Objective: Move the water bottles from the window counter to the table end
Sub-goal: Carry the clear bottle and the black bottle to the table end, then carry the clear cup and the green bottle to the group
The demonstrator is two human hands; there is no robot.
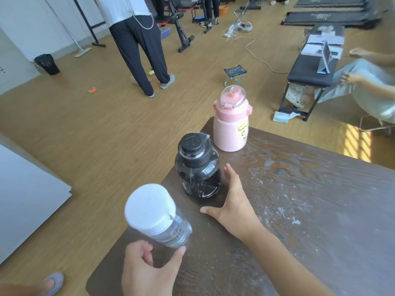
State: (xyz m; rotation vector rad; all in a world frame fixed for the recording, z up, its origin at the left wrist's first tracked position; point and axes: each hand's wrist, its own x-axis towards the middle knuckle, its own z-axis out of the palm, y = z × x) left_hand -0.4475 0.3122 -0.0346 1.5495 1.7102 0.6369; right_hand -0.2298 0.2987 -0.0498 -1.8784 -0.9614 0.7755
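Observation:
Three bottles stand in a row along the left end of the dark wooden table (310,210). Farthest is a pink bottle (230,129) with a clear handle on its lid. In the middle is a smoky black bottle (197,169) with a black cap. Nearest is a clear bottle with a white cap (154,212), tilted toward me. My left hand (147,270) wraps its thumb and fingers around that bottle's base. My right hand (233,206) lies spread just right of the black bottle, holding nothing, with its fingertips close to the bottle's side.
The table's left edge runs right beside the bottles, with wooden floor below. A person in black trousers (141,50) stands on the floor ahead. A small folding stool (234,73) sits beyond the table. A black bench (310,69) and a seated person (367,86) are at right.

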